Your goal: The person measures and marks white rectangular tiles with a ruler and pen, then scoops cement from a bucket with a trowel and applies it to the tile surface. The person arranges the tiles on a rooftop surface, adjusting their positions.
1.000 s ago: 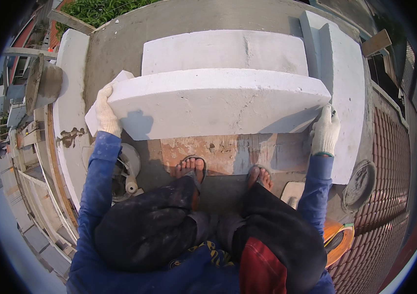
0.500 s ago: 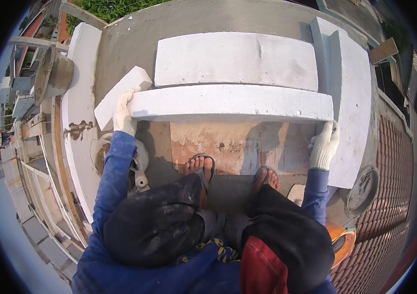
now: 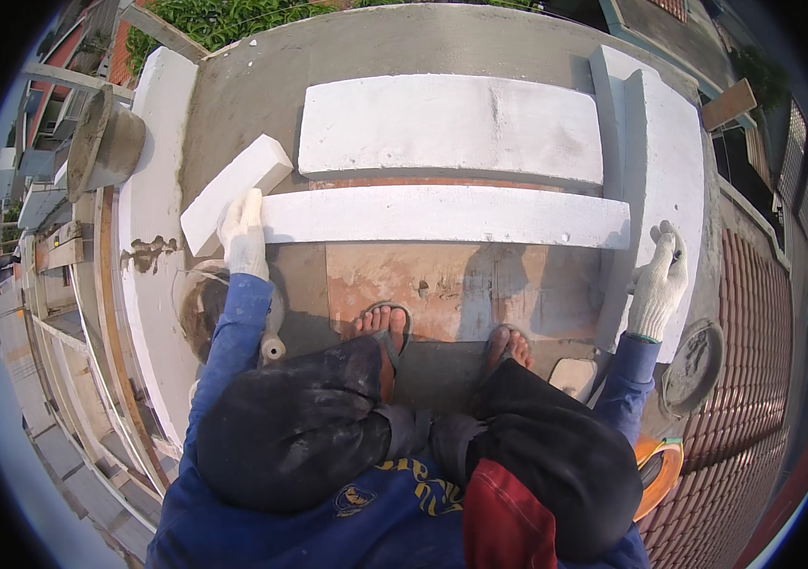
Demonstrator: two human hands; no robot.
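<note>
My left hand (image 3: 243, 232), in a cream knit glove, holds the left end of a long white block (image 3: 442, 213), which lies crosswise before my feet. Beside that hand an angled short white block (image 3: 233, 190) rests on the grey surface. My right hand (image 3: 658, 270), also gloved, is off the block's right end, its fingers loosely bent and apart over the white blocks (image 3: 670, 161) standing lengthwise at the right. Beyond the long block lies a wide white slab (image 3: 451, 123).
Round buckets (image 3: 205, 308) (image 3: 690, 370) flank my feet (image 3: 380, 327), which stand by a stained board (image 3: 404, 284). A small pad (image 3: 572, 377) and an orange coiled object (image 3: 662, 469) lie at right. A concrete-crusted container (image 3: 105, 142) is at left, rooftops (image 3: 736, 398) beyond.
The long block has tipped from leaning toward me to showing its narrow face upward, lower down. My right hand has left its end and moved rightward.
</note>
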